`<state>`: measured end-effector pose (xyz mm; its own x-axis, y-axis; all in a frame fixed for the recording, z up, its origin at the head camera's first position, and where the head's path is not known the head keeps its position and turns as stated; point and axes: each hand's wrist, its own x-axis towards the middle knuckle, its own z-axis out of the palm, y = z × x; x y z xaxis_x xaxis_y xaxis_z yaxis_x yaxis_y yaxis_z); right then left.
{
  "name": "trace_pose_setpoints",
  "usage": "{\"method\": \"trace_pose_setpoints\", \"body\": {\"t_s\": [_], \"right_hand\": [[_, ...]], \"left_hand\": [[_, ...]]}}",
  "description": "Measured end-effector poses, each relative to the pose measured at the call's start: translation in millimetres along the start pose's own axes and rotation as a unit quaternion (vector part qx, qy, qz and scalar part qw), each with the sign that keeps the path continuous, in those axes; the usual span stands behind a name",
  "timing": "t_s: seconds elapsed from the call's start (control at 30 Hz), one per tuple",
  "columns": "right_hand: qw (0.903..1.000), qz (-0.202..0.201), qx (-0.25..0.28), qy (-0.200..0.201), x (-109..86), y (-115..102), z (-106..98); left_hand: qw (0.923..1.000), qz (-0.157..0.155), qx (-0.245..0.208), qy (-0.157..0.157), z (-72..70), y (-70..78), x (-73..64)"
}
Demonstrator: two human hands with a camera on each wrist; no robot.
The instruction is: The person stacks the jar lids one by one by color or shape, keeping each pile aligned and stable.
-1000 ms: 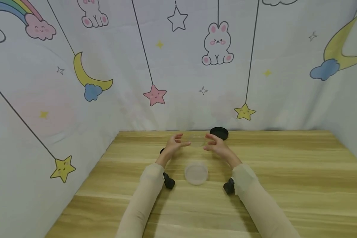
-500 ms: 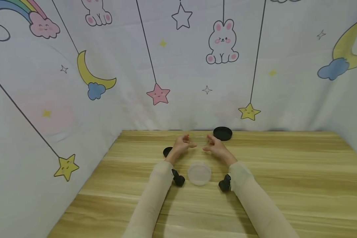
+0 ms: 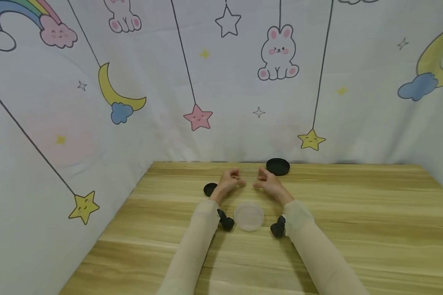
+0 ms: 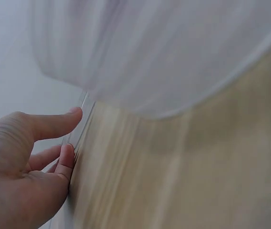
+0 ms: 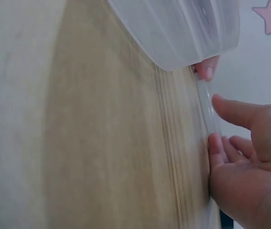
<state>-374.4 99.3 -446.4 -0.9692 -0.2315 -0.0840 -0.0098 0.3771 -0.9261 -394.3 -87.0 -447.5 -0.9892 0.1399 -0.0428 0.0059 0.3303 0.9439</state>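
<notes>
A clear, shallow plastic lid (image 3: 249,175) lies near the back of the table, faint in the head view and a thin strip (image 5: 206,105) in the right wrist view. My left hand (image 3: 230,181) has its thumb and fingers at the lid's left edge, fingers curled. At the opposite edge my right hand (image 3: 270,183) holds the rim, thumb above and fingertips below in the right wrist view. Nearer my forearms stands a round translucent plastic tub (image 3: 249,217), which fills the upper part of the left wrist view.
A round black shallow dish (image 3: 278,167) sits at the back edge, just beyond my right hand. Another, smaller black round piece (image 3: 210,189) lies left of my left wrist, partly covered by it. A printed cloth wall (image 3: 236,135) rises behind the wooden table (image 3: 354,229).
My hands have drawn closer together around the clear lid, the left one moving right. More of the small black piece shows beside my left wrist. The view has shifted slightly.
</notes>
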Motion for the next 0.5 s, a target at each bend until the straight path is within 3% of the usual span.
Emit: {"method": "trace_pose_setpoints", "body": {"t_s": [0.17, 0.33, 0.5], "right_hand": [[0.9998, -0.003, 0.019, -0.001, -1.2, -0.6, 0.8], [1.0000, -0.006, 0.003, 0.004, 0.0, 1.2, 0.1], [0.9998, -0.003, -0.009, 0.016, 0.8, 1.5, -1.4]], "left_hand": [[0.9999, 0.000, -0.010, 0.001, -2.5, -2.8, -0.7], [0.9995, 0.015, 0.001, -0.029, -5.0, -4.5, -0.7], [0.9986, 0.006, -0.013, -0.051, -6.5, -6.5, 1.3]]}}
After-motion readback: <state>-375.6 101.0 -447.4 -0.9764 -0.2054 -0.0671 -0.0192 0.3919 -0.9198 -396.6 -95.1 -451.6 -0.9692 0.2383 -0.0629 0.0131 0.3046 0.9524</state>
